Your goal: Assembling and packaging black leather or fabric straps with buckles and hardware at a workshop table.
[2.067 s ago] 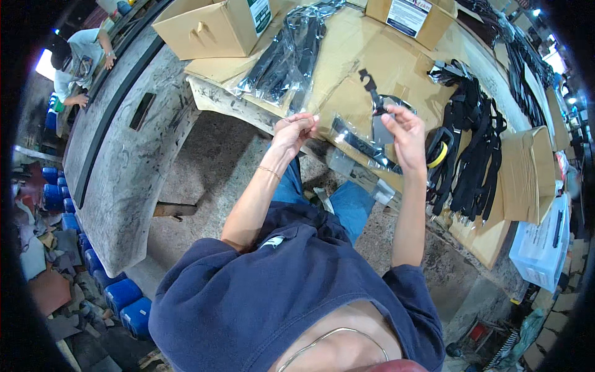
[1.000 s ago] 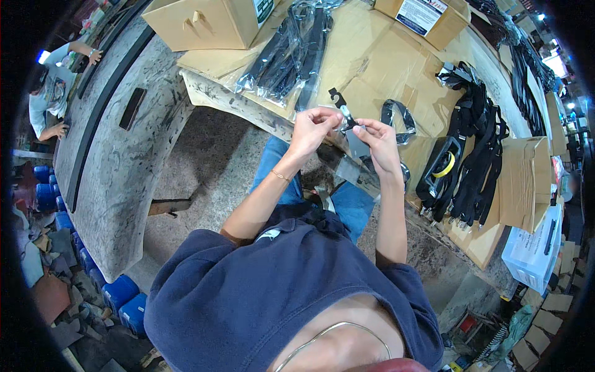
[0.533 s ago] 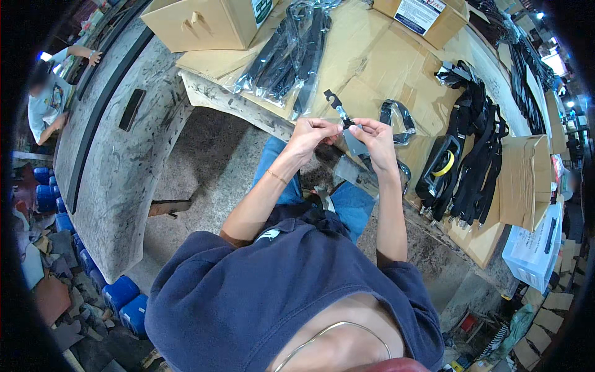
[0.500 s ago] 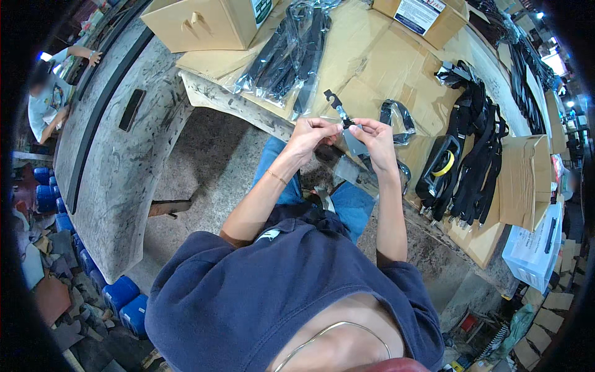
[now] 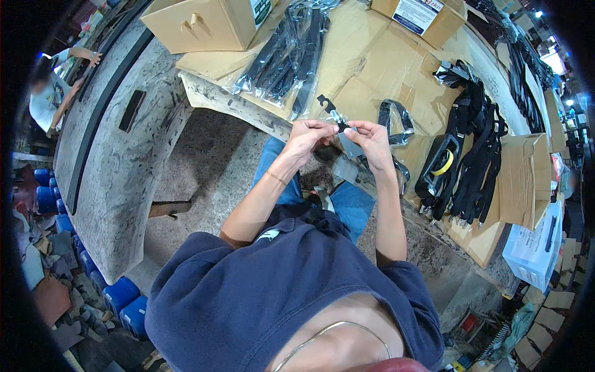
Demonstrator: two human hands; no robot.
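In front of me, at the table's near edge, both hands meet on a small black plastic hanger hook [image 5: 325, 103] with a shiny section below its notched top. My left hand [image 5: 308, 137] pinches its lower end between thumb and fingertips. From the other side, the thumb and fingers of my right hand [image 5: 374, 142] close on the same end. A flat grey card [image 5: 351, 147] hangs below the pinch, partly covered by my right hand. Beyond my right hand, a coiled black belt in clear wrap [image 5: 396, 121] lies on the cardboard.
Black straps in clear plastic [image 5: 288, 59] lie ahead. To the right are a tape dispenser [image 5: 439, 167], a pile of black straps [image 5: 474, 149] and an opened carton [image 5: 525, 180]. Another carton [image 5: 204, 25] stands far left. A person [image 5: 52, 96] works at the left table [image 5: 118, 180].
The hanger hook has tilted left and dropped slightly, and my fingertips have shifted on it. The grey card shows less. The person at far left has moved an arm.
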